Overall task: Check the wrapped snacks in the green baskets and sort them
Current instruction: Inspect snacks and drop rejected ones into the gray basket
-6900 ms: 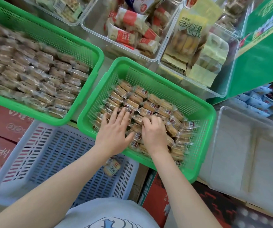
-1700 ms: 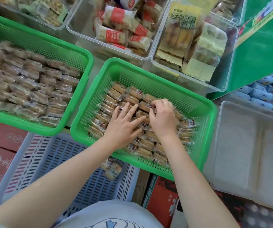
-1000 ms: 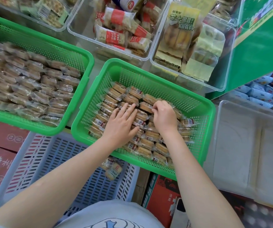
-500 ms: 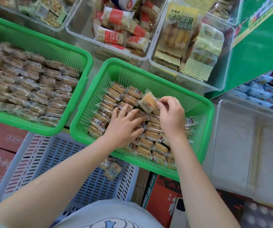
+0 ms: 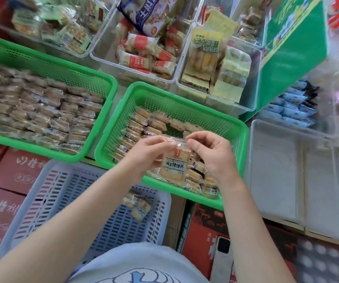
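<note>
1. The left hand (image 5: pixel 147 151) and the right hand (image 5: pixel 213 154) each pinched the top edge of one wrapped snack (image 5: pixel 173 167), both grips curled onto the wrapper.
2. The snack hung above the near green basket (image 5: pixel 234 127) of stacked snacks.
3. Two snacks (image 5: pixel 138 205) lay in the blue basket (image 5: pixel 48 193).

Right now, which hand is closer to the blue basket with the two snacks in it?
Left. The left hand pinches the held snack just above the blue basket's far corner; the right hand pinches the other side, farther right over the green basket.
</note>
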Motion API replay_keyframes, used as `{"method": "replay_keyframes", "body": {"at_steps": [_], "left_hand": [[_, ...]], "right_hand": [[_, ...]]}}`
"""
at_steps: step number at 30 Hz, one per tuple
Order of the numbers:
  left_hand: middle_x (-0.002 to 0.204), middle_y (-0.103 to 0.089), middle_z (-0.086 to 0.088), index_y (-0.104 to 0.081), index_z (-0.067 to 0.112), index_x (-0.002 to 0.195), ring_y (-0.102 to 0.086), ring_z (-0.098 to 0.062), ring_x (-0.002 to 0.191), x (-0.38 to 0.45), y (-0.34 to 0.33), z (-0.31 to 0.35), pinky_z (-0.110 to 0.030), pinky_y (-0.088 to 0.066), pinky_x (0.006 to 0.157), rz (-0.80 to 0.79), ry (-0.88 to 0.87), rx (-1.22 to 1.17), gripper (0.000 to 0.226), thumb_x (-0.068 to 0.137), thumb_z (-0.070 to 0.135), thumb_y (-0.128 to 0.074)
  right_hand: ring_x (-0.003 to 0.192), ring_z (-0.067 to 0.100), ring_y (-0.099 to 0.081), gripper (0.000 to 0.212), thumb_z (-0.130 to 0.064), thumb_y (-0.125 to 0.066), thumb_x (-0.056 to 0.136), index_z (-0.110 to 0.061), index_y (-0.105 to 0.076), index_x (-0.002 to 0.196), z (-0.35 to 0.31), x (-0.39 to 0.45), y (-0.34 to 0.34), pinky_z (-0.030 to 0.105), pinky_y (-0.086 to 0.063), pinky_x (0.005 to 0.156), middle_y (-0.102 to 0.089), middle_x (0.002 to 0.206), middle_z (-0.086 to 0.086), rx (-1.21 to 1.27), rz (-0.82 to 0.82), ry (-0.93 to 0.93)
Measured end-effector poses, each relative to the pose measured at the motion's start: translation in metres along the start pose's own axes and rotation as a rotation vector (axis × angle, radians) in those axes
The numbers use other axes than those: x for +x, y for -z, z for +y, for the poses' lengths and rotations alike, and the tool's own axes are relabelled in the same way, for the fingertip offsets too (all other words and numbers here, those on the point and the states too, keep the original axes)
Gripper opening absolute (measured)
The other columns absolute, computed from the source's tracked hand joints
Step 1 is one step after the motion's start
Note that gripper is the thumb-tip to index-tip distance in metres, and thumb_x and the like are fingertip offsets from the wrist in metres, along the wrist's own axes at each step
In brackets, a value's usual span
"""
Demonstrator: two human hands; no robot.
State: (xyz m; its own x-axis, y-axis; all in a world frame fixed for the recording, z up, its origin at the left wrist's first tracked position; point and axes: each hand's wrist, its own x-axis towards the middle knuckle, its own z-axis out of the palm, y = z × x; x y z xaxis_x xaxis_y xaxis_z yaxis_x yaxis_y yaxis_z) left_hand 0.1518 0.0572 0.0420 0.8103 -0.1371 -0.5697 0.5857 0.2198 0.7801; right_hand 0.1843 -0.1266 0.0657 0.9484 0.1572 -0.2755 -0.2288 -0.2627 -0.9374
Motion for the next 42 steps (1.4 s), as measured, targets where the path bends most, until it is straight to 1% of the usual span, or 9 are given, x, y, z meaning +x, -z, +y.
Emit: {"method": "replay_keyframes", "body": {"at_steps": [4,8,12,18,21,27,32,36,42], "left_hand": [[0.091,-0.076,-0.009,-0.071,0.005,0.101,-0.072,-0.02,0.079,-0.024,-0.001,-0.013,-0.028,-0.058,0.064,0.023,0.038,-0.144,0.013,0.092,0.013,-0.068],[0.085,-0.076,-0.008,-0.07,0.007,0.095,-0.072,-0.02,0.075,-0.048,-0.002,-0.024,-0.028,-0.061,0.065,0.192,-0.001,-0.333,0.009,0.095,0.014,-0.065],[0.092,-0.075,-0.012,-0.069,0.006,0.098,-0.073,-0.023,0.083,-0.068,0.001,-0.034,-0.038,-0.062,0.081,0.221,-0.057,-0.401,0.015,0.097,0.02,-0.064],[0.103,-0.075,-0.013,-0.066,0.007,0.112,-0.074,-0.025,0.091,-0.096,-0.009,-0.04,-0.036,-0.063,0.075,0.049,-0.082,-0.239,0.031,0.091,0.027,-0.073],[0.107,-0.075,-0.009,-0.065,0.014,0.121,-0.074,-0.023,0.092,-0.108,-0.014,-0.044,-0.032,-0.06,0.068,-0.007,-0.072,-0.061,0.053,0.073,0.03,-0.08],[0.105,-0.076,-0.013,-0.065,0.009,0.118,-0.074,-0.023,0.09,-0.119,-0.015,-0.054,-0.032,-0.061,0.068,0.06,-0.094,-0.223,0.051,0.072,0.024,-0.079],[0.1,-0.077,-0.01,-0.065,0.011,0.11,-0.074,-0.024,0.091,-0.125,-0.016,-0.061,-0.034,-0.063,0.076,0.067,-0.12,-0.213,0.044,0.069,0.022,-0.079],[0.104,-0.076,-0.012,-0.063,0.01,0.118,-0.074,-0.027,0.094,-0.126,-0.016,-0.064,-0.042,-0.06,0.087,0.008,-0.075,-0.153,0.055,0.067,0.02,-0.082],[0.11,-0.077,-0.002,-0.061,0.034,0.124,-0.073,-0.019,0.101,-0.127,-0.004,-0.055,-0.033,-0.054,0.088,-0.161,0.021,0.245,0.055,0.075,0.042,-0.085]], "right_hand": [[0.072,0.013,-0.063,0.004,-0.013,-0.069,0.093,-0.015,-0.068,0.097,0.004,-0.03,-0.007,0.031,-0.055,0.069,-0.07,0.082,-0.002,0.17,0.08,-0.099],[0.1,0.025,-0.07,0.049,-0.053,-0.072,0.082,-0.017,-0.064,0.113,0.013,-0.061,-0.013,0.045,-0.057,0.086,-0.073,0.109,0.006,0.148,-0.153,-0.251],[0.094,0.028,-0.072,0.027,-0.022,-0.074,0.089,-0.006,-0.068,0.11,0.014,-0.085,-0.012,0.042,-0.057,0.088,-0.076,0.103,0.012,0.174,-0.175,-0.24],[0.075,0.017,-0.067,0.006,-0.016,-0.068,0.093,-0.011,-0.071,0.095,0.007,-0.108,-0.011,0.025,-0.051,0.063,-0.072,0.082,0.004,0.283,0.003,-0.154],[0.079,0.016,-0.067,0.015,-0.019,-0.069,0.091,-0.007,-0.07,0.099,0.006,-0.118,-0.015,0.025,-0.054,0.065,-0.072,0.089,0.005,0.334,-0.045,-0.113],[0.093,0.021,-0.067,0.045,-0.037,-0.075,0.081,-0.005,-0.065,0.111,0.009,-0.133,-0.026,0.039,-0.056,0.085,-0.071,0.11,0.015,0.447,0.061,-0.106],[0.089,0.026,-0.068,0.006,-0.018,-0.065,0.097,-0.015,-0.069,0.094,0.01,-0.137,-0.027,0.039,-0.06,0.081,-0.072,0.093,0.009,0.092,0.211,0.004],[0.077,0.008,-0.056,0.012,-0.012,-0.055,0.101,-0.015,-0.061,0.091,0.012,-0.138,-0.026,0.012,-0.045,0.066,-0.061,0.086,-0.001,-0.295,0.247,0.212],[0.073,0.001,-0.048,0.015,-0.009,-0.053,0.1,-0.018,-0.06,0.092,0.019,-0.139,-0.02,0.013,-0.035,0.064,-0.052,0.077,-0.015,-0.503,0.041,0.328]]}}
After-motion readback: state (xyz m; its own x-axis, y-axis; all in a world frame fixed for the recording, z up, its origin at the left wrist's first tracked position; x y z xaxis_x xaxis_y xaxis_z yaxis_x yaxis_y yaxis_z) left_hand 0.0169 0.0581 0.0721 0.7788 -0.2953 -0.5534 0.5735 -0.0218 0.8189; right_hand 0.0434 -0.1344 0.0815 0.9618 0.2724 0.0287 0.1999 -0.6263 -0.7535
